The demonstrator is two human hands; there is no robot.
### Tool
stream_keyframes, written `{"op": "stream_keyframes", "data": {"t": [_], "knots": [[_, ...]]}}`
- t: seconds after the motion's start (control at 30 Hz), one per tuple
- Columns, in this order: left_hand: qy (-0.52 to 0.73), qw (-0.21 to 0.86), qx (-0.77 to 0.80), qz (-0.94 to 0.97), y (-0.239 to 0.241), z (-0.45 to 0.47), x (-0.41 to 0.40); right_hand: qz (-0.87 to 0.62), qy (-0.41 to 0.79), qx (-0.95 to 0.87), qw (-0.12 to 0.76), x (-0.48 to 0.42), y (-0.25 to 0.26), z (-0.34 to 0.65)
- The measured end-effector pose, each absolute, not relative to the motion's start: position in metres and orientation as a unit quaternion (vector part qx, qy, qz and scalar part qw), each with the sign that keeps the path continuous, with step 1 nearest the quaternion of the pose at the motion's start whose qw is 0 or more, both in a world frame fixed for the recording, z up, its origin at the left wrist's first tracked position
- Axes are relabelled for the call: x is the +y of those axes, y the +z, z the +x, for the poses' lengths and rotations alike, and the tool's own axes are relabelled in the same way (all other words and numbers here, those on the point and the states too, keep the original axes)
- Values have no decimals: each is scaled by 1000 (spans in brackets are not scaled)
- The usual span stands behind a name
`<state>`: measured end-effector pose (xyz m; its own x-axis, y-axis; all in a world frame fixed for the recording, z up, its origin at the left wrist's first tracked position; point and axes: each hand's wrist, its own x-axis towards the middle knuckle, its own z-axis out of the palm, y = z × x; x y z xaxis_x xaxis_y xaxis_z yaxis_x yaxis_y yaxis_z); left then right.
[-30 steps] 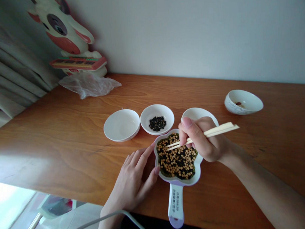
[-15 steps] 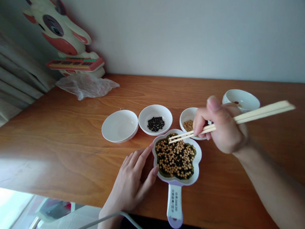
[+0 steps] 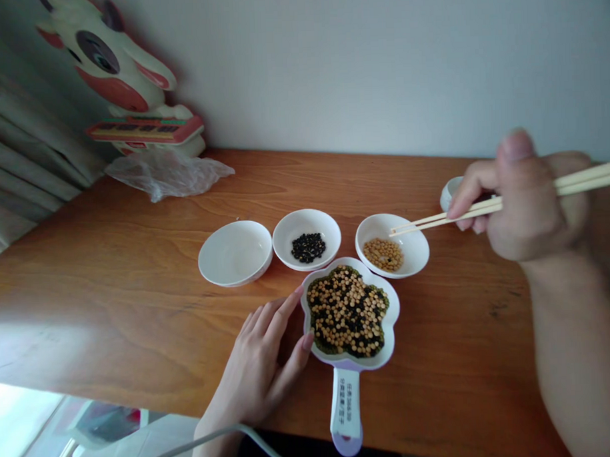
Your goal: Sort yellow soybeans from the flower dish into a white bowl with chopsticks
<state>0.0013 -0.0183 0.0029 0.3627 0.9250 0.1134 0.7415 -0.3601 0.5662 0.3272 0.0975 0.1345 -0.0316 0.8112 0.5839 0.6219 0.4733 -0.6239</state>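
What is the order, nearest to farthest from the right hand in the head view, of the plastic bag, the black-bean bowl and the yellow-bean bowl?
1. Yellow-bean bowl, left of the right hand.
2. Black-bean bowl, further left.
3. Plastic bag, back left.

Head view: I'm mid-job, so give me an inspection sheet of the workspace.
Surface: brown wooden table.
Job's things: flower-shaped dish of mixed beans; black-bean bowl; yellow-bean bowl; third white bowl at left; chopsticks, tips over the yellow-bean bowl.
Clutter: crumpled plastic bag; another bowl, mostly hidden behind the right hand.
Hands: left hand at the dish's left edge; right hand holding the chopsticks.
Cables: one grey cable, bottom left.
Surroundings: cow-shaped toy, curtain, pale wall.
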Motion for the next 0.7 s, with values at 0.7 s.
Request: {"op": "stream_keyframes", "data": {"t": [0.7], "knots": [[209,222,529,792,4,1,-20,-518,92,-805,274,119,110,332]]}}
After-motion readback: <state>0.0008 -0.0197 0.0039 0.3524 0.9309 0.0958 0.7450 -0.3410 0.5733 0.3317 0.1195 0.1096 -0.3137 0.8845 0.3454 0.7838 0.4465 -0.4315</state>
